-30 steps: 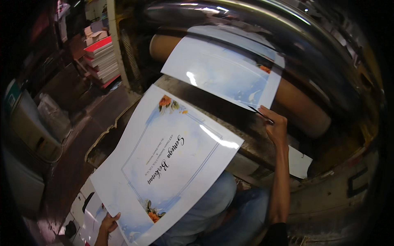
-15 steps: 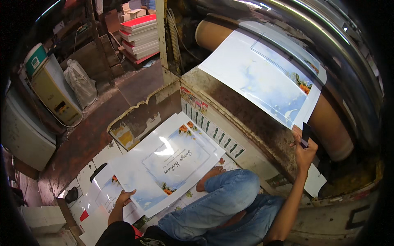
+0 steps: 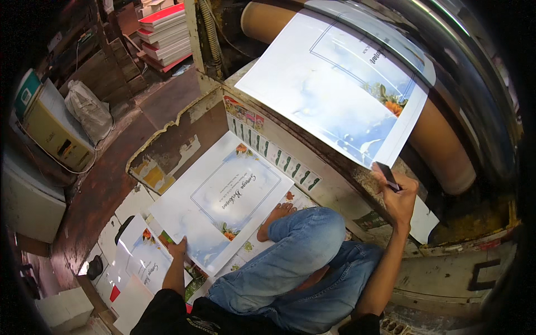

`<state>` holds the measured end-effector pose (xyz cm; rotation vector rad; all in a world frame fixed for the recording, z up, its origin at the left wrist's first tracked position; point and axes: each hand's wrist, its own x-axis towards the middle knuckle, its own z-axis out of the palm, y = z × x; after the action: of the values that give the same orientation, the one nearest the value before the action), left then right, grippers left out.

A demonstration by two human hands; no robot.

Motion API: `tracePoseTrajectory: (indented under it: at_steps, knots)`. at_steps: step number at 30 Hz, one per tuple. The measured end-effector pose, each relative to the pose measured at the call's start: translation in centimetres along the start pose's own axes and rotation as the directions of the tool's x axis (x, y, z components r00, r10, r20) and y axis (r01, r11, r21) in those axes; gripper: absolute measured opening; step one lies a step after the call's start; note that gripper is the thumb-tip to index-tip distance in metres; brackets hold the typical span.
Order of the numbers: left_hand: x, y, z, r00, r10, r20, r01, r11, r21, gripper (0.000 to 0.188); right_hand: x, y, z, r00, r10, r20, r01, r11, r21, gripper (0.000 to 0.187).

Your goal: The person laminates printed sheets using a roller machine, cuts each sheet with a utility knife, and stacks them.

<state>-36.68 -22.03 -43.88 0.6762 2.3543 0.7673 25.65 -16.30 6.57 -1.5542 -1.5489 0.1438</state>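
My right hand (image 3: 401, 200) is closed around a flat, dark knife-like blade (image 3: 386, 176). Its fingertips are at the lower corner of a glossy printed sheet (image 3: 329, 84), white and pale blue with orange flowers, which hangs out over the roller (image 3: 441, 162). Low on the left, my left hand (image 3: 177, 248) pinches the near left edge of a similar printed sheet (image 3: 234, 184) lying flat in front of my bent knee; part of its grip is hidden under the paper. Beside that hand, another printed sheet (image 3: 142, 257) lies with its far edge curled up.
Shiny metal cylinders (image 3: 446, 44) run along the upper right. A worn metal ledge (image 3: 312, 134) separates the roller from the sheets by my leg. My bare foot (image 3: 273, 218) rests beside the flat sheet. Stacked red-topped paper (image 3: 164, 36) and a pale sack (image 3: 89, 109) stand farther back.
The sheet over the roller has come out further, showing more of its print. My right hand and blade tilt differently at its corner. The flat sheet has shifted, baring more of the curled one.
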Motion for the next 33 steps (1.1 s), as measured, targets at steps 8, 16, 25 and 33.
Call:
tracePoseTrajectory:
  at_steps: [8, 16, 25, 33]
  knots:
    - [-6.7, 4.9, 4.6, 0.975, -0.209, 0.073, 0.221, 0.935, -0.276, 0.073, -1.2, -0.1, -2.2, 0.929, 0.194, 0.314, -0.248, 0.959, 0.14, 0.022]
    - [-13.5, 24.1, 7.0, 0.499, 0.535, 0.682, -0.217, 0.839, -0.499, 0.04, -1.4, 0.7, -0.7, 0.77, 0.044, 0.637, -0.344, 0.869, 0.356, 0.023]
    - [-31.0, 44.7, 1.3, 0.387, 0.623, 0.679, 0.385, 0.56, -0.734, 0.059, 0.0, 0.8, 0.6, 0.502, -0.088, 0.86, -0.464, 0.812, 0.354, 0.029]
    - [-29.3, 41.3, -1.2, 0.445, 0.625, 0.642, 0.341, 0.545, -0.766, 0.053, 1.7, 5.8, -1.3, 0.947, 0.279, 0.159, -0.304, 0.618, 0.725, 0.035]
